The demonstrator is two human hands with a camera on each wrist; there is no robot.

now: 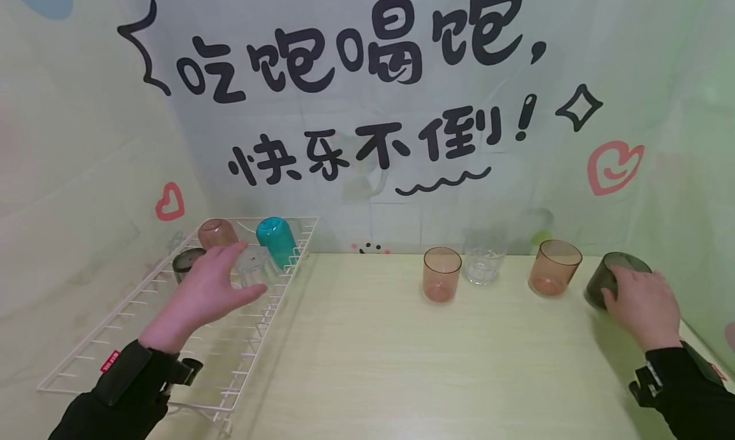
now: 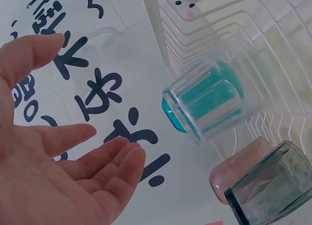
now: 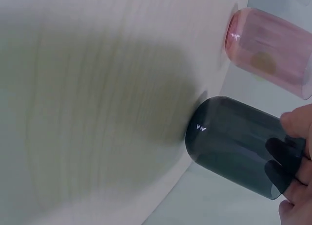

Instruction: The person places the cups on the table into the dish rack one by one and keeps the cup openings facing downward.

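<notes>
My left hand (image 1: 207, 287) hovers over the white wire rack (image 1: 234, 398), thumb and fingers spread. Just beyond its fingers a clear glass (image 2: 202, 105) stands upside down, and the left wrist view shows a gap between them. A teal glass (image 1: 277, 239), a pink glass (image 1: 217, 232) and a dark grey glass (image 2: 273, 186) also sit inverted on the rack. Over at the far right, my right hand (image 1: 645, 303) pinches the rim of another dark grey glass (image 3: 229, 142), mouth up. Some fingertips show dark through its wall; its base is close to the tabletop.
Left of the gripped glass stand an amber-pink glass (image 1: 554, 269), a clear tumbler (image 1: 483, 268) and another amber-pink glass (image 1: 441, 275), all mouth up along the back edge. A printed cloth (image 1: 344, 223) hangs behind the light wooden table (image 1: 425, 363).
</notes>
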